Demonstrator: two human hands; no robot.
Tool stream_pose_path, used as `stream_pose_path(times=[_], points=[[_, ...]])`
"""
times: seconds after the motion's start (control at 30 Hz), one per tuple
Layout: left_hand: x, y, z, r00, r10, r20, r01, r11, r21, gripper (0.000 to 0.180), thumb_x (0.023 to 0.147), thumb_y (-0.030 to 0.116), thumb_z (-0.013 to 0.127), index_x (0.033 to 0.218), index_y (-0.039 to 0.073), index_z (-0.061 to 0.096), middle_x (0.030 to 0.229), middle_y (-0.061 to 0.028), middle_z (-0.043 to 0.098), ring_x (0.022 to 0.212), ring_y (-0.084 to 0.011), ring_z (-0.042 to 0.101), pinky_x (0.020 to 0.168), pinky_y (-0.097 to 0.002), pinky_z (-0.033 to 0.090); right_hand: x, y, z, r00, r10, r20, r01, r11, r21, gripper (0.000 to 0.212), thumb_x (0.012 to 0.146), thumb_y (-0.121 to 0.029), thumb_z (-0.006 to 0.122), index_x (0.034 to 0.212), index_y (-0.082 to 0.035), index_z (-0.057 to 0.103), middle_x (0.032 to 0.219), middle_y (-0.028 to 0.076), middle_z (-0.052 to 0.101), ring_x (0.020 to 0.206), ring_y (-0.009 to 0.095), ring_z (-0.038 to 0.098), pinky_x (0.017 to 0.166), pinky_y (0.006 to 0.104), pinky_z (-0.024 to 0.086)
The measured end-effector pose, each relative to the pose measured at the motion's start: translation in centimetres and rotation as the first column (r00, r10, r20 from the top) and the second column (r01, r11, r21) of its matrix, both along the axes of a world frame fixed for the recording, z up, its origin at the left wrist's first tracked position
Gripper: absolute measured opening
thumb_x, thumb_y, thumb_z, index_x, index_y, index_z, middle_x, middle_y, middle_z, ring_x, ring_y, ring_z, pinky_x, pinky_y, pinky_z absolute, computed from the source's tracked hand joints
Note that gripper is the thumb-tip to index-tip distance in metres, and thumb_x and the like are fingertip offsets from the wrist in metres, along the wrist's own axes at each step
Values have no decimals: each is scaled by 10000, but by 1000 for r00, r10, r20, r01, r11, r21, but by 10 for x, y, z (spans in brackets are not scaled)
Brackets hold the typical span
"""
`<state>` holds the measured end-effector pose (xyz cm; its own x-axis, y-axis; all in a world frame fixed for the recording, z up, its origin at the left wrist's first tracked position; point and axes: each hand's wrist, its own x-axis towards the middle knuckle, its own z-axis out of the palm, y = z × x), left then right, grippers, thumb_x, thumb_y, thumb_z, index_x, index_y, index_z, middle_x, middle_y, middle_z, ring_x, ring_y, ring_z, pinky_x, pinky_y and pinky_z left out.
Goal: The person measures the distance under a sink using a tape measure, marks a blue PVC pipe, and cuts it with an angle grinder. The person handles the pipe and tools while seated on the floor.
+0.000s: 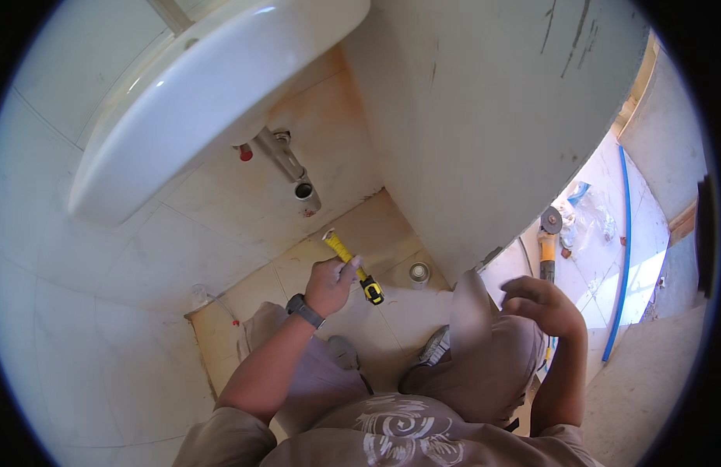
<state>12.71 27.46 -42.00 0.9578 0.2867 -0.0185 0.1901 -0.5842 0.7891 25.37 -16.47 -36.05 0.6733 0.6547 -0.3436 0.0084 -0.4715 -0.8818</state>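
My left hand [328, 288], with a dark watch on its wrist, is closed on a tape measure [371, 291]. Its case is yellow and black, and a stretch of yellow blade [341, 247] runs out past my fingers toward the drain pipe. Over my right knee my right hand [541, 305] hovers with bent, parted fingers and nothing visible in them. Beside it is a blurred, pale brownish shape [471, 311] that I cannot make out. Ahead, a metal drain pipe [281, 154] with an open lower end comes from the wall beneath a white washbasin [197, 86].
A red-capped outlet [245, 152] sticks out beside the pipe. On the tiled floor stands a small can [419, 272]. To the right rises a large pale panel [492, 117]; beyond it lie an angle grinder [548, 241], clear plastic [590, 226] and a long blue pipe [624, 249].
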Motion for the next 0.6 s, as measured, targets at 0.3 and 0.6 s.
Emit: stream_pose_path(times=[0.3,0.6], points=[[19,-16,42,981,-96,169,86,994,67,497,1091,406,624,897,-32,760,650,-150,672,569,-233,646,587,-386,517,-45,236,-75,969,222,109,-207,969,-134,903,979,-512,744,1635,-27,356,1523,248,520,1375,384,550,1090,462,522],[33,20,41,912,-143,384,151,989,10,432,1075,342,631,843,-15,707,648,-236,590,571,-412,582,568,-475,468,-40,266,-169,837,87,-540,27,980,199,752,1043,-416,688,1620,-58,362,1517,157,504,1315,296,586,923,457,612]])
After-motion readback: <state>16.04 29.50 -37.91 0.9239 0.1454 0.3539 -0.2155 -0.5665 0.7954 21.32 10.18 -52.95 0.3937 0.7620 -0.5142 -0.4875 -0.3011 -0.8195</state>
